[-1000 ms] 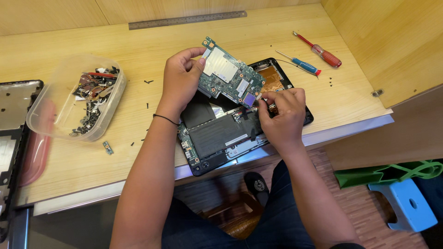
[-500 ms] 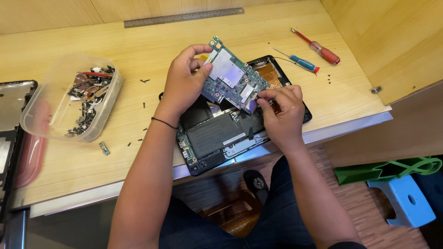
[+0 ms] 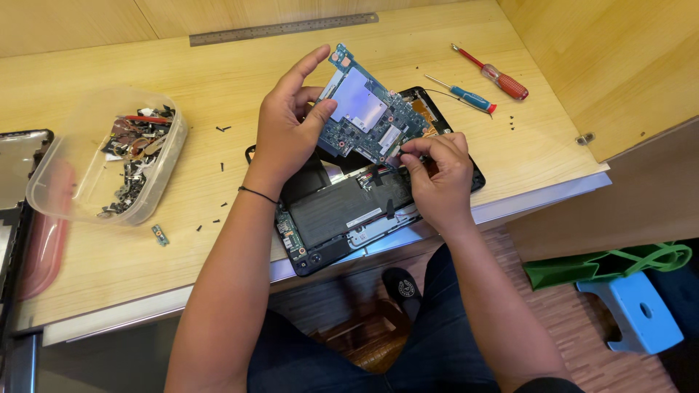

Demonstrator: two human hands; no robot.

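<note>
In the middle of the frame, the left hand (image 3: pixel 291 127) holds a blue-green circuit board (image 3: pixel 368 116) up off the open black laptop (image 3: pixel 342 211). The thumb and fingers are pinched on the board's left edge, and the board is tilted, its far end higher. The right hand (image 3: pixel 437 171) is at the board's lower right corner. Its fingertips are closed tight on something small there, maybe a plug or a thin wire, but it is too tiny to tell.

To do this bit well, I think the left hand should keep the board steady and not lift it higher while the wires under it are still joined. The right hand should pull the little piece straight, softly, not sideways. Holding the board by its edges is good, because the small parts on top can break.

At the upper right lie a red screwdriver (image 3: pixel 495 73) and a blue screwdriver (image 3: pixel 462 94). At the left sits a clear tub (image 3: pixel 156 171) of scrap bits. Tiny screws lie on the wooden table (image 3: pixel 218 65), so elbows should stay off them.
</note>
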